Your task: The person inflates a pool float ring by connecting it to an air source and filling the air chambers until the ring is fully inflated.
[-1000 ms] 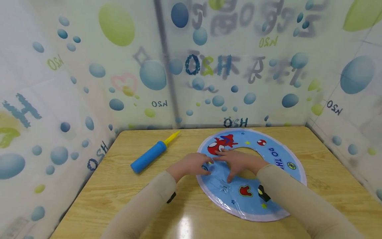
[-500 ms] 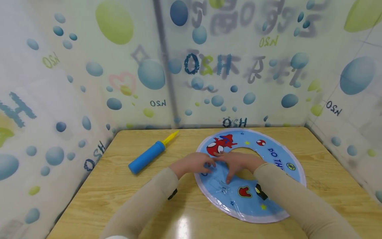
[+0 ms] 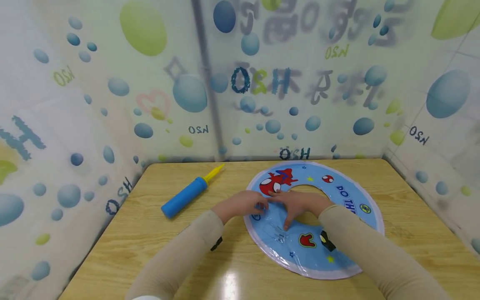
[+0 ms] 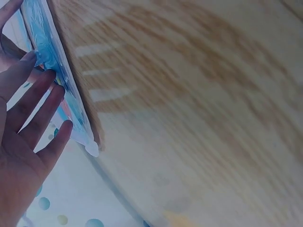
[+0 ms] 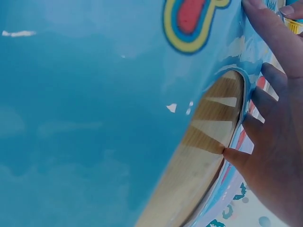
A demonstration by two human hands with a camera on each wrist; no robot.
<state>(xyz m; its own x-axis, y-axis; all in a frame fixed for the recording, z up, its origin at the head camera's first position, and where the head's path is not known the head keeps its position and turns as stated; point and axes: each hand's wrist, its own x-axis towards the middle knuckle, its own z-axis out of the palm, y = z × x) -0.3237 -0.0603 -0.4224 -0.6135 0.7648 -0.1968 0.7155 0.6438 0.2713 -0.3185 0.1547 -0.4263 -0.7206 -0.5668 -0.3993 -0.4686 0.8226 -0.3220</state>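
Pinching the ring (image 3: 277,246) near its rim (image 3: 326,275), left fingers (image 4: 37,93); right fingers (image 5: 239,158), wide, by the hole (image 3: 308,218).

The right sleeve (image 3: 375,258) hides the end of the lettering (image 3: 350,204) on the swim ring (image 3: 311,262) and part of its rim. The wrist views' side edges cut off the left hand (image 4: 23,156) and right hand (image 5: 281,151); the clear blue part (image 4: 41,59) at the left fingers is blurred.
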